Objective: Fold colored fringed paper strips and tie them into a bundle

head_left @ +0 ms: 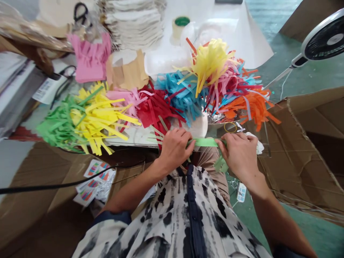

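Observation:
Between my two hands a light green tissue paper tassel [205, 142] is stretched flat at the table's front edge. My left hand [176, 145] pinches one end, and pale fringe strips stick out beyond its fingers. At the other end my right hand [239, 152] is closed on the same tassel, with more green fringe hanging below it. Just beyond the hands lie fringed paper bunches: red [154, 107], blue [182, 94], yellow [99, 116], green [57, 123] and orange [252, 105]. A pale yellow bunch [215, 61] rests on top of others.
Stacked white sheets [133, 25], a tape roll [180, 28], pink fringed paper [91, 59] and black-handled scissors [80, 12] are at the back. A fan [325, 39] stands right, above an open cardboard box [303, 143]. A black cable [59, 188] crosses at left.

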Available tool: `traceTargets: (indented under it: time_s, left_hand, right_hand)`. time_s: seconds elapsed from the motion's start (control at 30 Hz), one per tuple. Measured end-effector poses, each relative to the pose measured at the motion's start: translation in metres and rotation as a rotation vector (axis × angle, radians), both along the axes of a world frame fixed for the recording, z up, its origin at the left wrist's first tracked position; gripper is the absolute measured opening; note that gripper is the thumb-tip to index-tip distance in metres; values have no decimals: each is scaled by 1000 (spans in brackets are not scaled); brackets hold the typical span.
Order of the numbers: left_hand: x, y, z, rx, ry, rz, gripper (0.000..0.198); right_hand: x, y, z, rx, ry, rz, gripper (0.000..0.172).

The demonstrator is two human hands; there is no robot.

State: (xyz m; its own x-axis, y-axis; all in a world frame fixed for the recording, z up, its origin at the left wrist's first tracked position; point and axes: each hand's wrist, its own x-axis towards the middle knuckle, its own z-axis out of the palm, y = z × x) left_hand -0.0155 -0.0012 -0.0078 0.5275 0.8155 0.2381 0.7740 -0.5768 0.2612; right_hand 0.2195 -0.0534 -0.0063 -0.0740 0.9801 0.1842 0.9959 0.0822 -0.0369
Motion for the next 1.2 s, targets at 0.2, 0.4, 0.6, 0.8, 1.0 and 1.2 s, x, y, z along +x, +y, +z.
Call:
traceTargets:
  time_s: [0.2, 0.4, 0.6, 0.8, 1.0, 1.2]
  left_hand:
    - [7, -2, 1, 103, 22, -26, 11]
    - [7, -6, 1, 350, 20, -385, 20]
    - [-44, 8, 14, 240, -1, -303, 27]
    - [-36, 2, 36, 280, -157, -94, 18]
    - [18, -19, 4, 155, -54, -454, 24]
    - [-1, -24, -21, 258, -83, -382, 23]
  right_hand:
    - [-11, -7, 2, 124, -13, -7, 16]
    - [-5, -24, -13, 270, 13, 309, 24]
    - [20, -45, -21, 319, -14, 315, 44]
    - [15, -47, -15, 292, 40, 311, 36]
    - [9, -45, -9, 245, 50, 261, 29]
    - [19, -49, -12, 307, 42, 221, 22]
